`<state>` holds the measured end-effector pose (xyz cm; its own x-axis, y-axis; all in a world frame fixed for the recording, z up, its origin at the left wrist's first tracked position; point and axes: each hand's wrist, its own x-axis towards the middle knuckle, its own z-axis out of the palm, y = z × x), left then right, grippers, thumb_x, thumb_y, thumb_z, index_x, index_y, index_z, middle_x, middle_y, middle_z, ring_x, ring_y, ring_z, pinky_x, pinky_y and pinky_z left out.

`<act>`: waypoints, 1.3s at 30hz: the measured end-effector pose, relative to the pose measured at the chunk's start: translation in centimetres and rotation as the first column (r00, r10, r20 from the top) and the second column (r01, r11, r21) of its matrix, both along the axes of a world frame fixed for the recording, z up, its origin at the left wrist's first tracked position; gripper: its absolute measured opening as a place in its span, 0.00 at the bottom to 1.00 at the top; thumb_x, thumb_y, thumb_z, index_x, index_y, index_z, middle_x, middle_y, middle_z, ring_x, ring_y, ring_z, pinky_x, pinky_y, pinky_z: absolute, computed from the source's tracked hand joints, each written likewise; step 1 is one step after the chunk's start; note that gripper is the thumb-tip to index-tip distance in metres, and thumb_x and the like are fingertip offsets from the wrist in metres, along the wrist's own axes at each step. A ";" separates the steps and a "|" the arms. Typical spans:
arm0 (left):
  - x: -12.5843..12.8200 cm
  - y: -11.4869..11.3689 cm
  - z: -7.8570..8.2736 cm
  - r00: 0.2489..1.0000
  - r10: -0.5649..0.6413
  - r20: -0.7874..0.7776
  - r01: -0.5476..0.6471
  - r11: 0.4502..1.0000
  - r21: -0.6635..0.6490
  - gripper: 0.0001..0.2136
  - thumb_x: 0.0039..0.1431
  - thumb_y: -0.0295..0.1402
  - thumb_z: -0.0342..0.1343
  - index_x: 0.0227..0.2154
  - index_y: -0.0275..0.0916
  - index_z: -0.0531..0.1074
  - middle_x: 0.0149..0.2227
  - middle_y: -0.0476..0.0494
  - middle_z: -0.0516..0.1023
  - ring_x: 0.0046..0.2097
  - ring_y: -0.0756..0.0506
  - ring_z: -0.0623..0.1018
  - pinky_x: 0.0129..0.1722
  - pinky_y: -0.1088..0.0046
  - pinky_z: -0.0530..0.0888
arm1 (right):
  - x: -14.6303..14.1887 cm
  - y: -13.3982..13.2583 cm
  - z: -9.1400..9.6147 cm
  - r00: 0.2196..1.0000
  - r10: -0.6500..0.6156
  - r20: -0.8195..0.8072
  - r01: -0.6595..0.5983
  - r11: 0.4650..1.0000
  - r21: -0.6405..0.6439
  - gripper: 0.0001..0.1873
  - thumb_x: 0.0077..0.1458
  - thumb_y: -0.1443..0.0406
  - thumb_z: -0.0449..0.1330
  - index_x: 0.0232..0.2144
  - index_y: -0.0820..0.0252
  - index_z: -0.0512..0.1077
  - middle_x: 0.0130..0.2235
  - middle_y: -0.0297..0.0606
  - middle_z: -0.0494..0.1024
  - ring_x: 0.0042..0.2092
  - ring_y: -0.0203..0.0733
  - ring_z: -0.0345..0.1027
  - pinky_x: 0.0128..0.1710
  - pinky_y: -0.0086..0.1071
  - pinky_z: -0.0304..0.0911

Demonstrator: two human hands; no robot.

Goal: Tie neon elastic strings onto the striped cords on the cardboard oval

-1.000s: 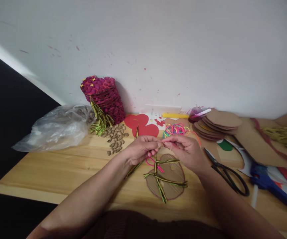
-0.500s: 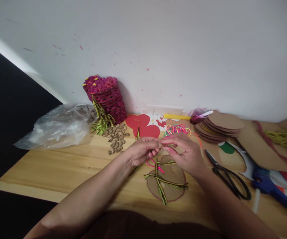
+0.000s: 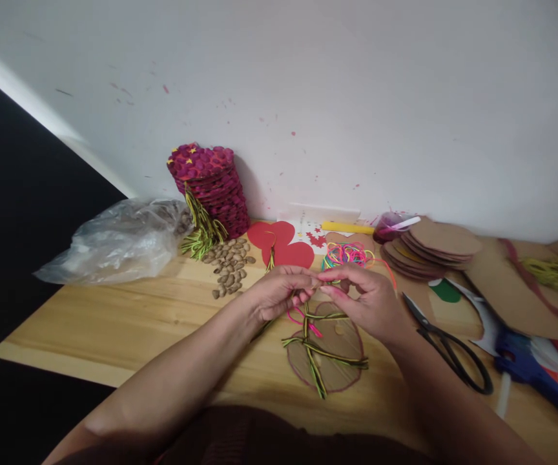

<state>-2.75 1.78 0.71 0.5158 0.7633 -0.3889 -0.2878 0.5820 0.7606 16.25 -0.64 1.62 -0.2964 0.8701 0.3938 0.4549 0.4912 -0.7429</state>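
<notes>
Left hand and right hand, fingertips close together: whatever lies between them too small and too covered to identify; multicoloured cord tangle behind, near side masked by the right hand. Tabletop, right end out of frame: blue tool and yellow-green yarn there both cut off by the picture's right edge. Left edge: plastic bag, contents indistinct through the film; far edge: cup, partly behind the cardboard stack; near edge: concealed by dark clothing.

A dark brown garment (faintly ribbed in one patch) leaves the forearms and hands bare.
</notes>
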 end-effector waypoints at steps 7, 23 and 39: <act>0.0 0.0 -0.2 1.000 0.006 -0.007 -0.006 1.000 0.001 0.04 0.45 0.23 0.63 0.26 0.30 0.77 0.19 0.50 0.71 0.19 0.58 0.68 0.17 0.85 0.57 | -0.2 -0.2 0.2 1.000 -0.011 -0.018 0.011 1.000 -0.021 0.09 0.54 0.68 0.63 0.38 0.54 0.79 0.38 0.36 0.82 0.34 0.38 0.72 0.33 0.32 0.66; 0.0 -0.1 0.0 1.000 0.006 -0.012 -0.006 0.999 0.042 0.06 0.44 0.25 0.65 0.27 0.30 0.77 0.20 0.49 0.71 0.20 0.57 0.68 0.18 0.84 0.58 | -0.5 -0.4 0.2 0.997 -0.027 -0.069 0.022 0.997 -0.070 0.07 0.53 0.67 0.62 0.36 0.56 0.78 0.35 0.35 0.82 0.31 0.36 0.70 0.29 0.30 0.63; 0.0 -0.3 0.1 0.999 0.003 -0.045 -0.001 0.999 0.050 0.08 0.45 0.27 0.66 0.29 0.30 0.77 0.20 0.49 0.72 0.20 0.57 0.68 0.19 0.83 0.59 | -0.4 -0.3 0.5 0.996 0.005 -0.091 -0.016 0.993 -0.119 0.06 0.54 0.67 0.62 0.36 0.56 0.78 0.35 0.37 0.81 0.33 0.38 0.71 0.30 0.31 0.62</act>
<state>-2.73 1.50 0.81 0.4971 0.7833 -0.3734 -0.2539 0.5428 0.8006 15.88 -0.98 2.12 -0.2735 0.9096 0.3127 0.3785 0.4006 -0.8344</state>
